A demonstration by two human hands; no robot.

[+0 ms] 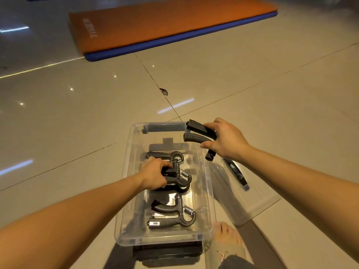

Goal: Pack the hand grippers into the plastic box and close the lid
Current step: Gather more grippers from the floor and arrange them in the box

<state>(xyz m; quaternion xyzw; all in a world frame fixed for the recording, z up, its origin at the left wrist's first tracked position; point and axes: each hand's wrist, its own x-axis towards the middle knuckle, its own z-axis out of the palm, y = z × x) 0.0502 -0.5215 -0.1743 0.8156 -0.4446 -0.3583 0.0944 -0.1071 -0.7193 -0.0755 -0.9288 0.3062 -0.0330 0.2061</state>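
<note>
While the plastic box [126,156] is sitting open, lid [233,199] lying just beside it, a hand gripper [178,171] in its middle is being clutched by the left hand [153,173], grip closed around it. A second hand gripper [196,131] is being held over the box's far right corner by the right hand [225,140], grip closed on its handles.

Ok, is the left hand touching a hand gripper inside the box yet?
Touching. The head view shows the left hand with fingers curled over the handle of the middle hand gripper in the plastic box.
</note>
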